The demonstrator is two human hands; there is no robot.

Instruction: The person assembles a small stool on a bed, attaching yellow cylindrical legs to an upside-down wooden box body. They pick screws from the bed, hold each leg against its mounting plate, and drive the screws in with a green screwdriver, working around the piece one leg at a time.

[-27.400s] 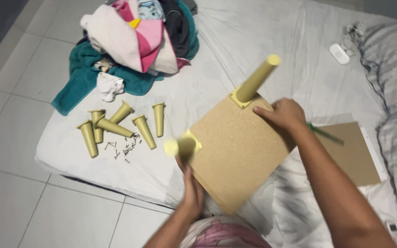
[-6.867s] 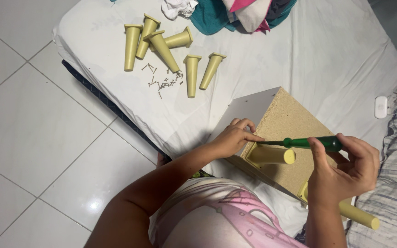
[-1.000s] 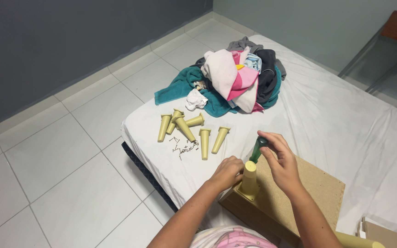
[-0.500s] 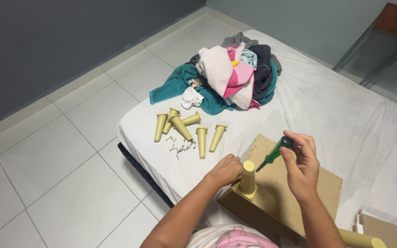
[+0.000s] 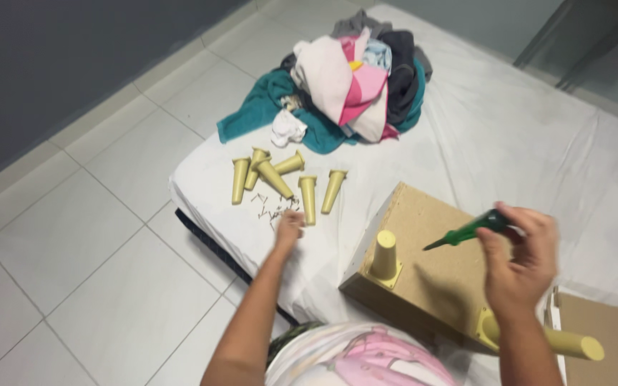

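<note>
Since half a second ago the left hand (image 5: 290, 227) has left the board's leg and stretched out to the small screws (image 5: 273, 208) scattered on the bed (image 5: 509, 136), just near the row of loose legs (image 5: 280, 182); its fingers are curled down over the screws, but whether they already pinch one I cannot tell. Meanwhile the right hand (image 5: 520, 257) has stayed over the board (image 5: 430, 264), fingers closed around the green screwdriver (image 5: 466, 230), tip pointing left towards the upright leg (image 5: 385, 254). With no hand steadying the board, it could tip or slide on the soft sheet. Being tiny, the screws could roll into a fold or off the near edge to the floor (image 5: 73, 236). A hurried pinch could scatter them, and the raised screwdriver tip could scratch the board.
</note>
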